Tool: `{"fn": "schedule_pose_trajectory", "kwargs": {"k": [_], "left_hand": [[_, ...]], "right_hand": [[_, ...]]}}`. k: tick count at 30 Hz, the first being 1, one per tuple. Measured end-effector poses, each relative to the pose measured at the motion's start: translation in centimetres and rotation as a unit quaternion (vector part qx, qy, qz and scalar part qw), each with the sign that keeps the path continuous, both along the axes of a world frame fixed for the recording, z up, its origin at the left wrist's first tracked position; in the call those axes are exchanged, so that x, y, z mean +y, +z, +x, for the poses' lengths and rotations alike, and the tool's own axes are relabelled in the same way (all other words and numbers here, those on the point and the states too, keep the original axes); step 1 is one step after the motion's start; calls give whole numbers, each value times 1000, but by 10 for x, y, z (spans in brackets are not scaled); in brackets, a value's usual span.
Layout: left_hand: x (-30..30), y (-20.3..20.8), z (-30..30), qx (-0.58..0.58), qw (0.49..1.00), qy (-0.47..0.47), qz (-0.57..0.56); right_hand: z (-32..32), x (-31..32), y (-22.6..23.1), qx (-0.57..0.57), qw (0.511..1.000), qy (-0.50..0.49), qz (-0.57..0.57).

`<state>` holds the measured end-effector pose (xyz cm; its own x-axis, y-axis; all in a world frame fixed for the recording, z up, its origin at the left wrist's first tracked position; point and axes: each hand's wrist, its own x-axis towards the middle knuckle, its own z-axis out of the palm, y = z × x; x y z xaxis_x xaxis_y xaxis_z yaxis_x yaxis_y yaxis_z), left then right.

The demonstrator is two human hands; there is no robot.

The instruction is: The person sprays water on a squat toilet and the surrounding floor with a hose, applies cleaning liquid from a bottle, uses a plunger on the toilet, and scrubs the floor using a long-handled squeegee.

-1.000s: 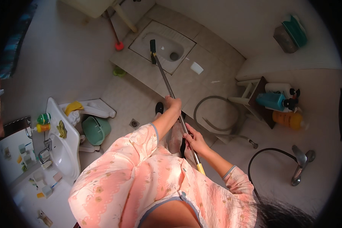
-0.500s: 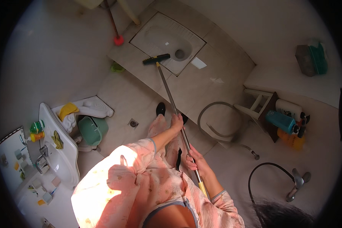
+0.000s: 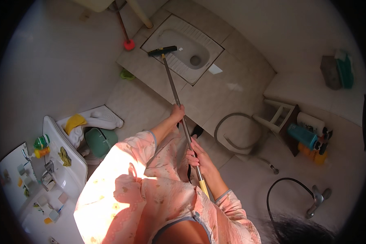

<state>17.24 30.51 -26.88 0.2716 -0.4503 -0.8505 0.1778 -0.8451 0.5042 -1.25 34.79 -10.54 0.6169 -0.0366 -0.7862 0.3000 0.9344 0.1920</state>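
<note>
Both hands are on the long grey pole of a floor brush (image 3: 170,79), which runs from my body up to a dark green head with a yellow neck. My left hand (image 3: 177,113) is wrapped round the middle of the pole. Lower down, my right hand (image 3: 199,158) grips it just above its yellow end section. The brush head lies across the left part of the rim of a white squat toilet (image 3: 182,45), left of its drain hole. A small white patch shows beside the head, too small to name.
A red plunger (image 3: 129,44) stands left of the toilet. The raised tiled step ends in an edge in front of me. At left are a washbasin (image 3: 71,171) and a green bucket (image 3: 97,143). A grey hose (image 3: 216,129) and a stool (image 3: 288,122) with bottles are at right.
The brush head has moved a little left and farther away over the toilet. Both my hands have gone forward and left with the pole, still gripping it.
</note>
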Motion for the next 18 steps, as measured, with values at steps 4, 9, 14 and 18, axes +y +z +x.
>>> {"fn": "schedule_pose_trajectory", "kwargs": {"k": [4, 9, 14, 18], "left_hand": [[32, -2, -23, -19, 999, 29, 6], [69, 33, -108, -15, 995, -103, -10], [-20, -16, 68, -18, 1000, 11, -9], [9, -25, 33, 36, 999, 25, 3]], "right_hand": [[-15, 11, 17, 18, 999, 35, -4], [-72, 44, 78, 74, 997, 20, 8], [54, -27, -27, -14, 994, 86, -67], [25, -11, -24, 10, 998, 65, -26]]}}
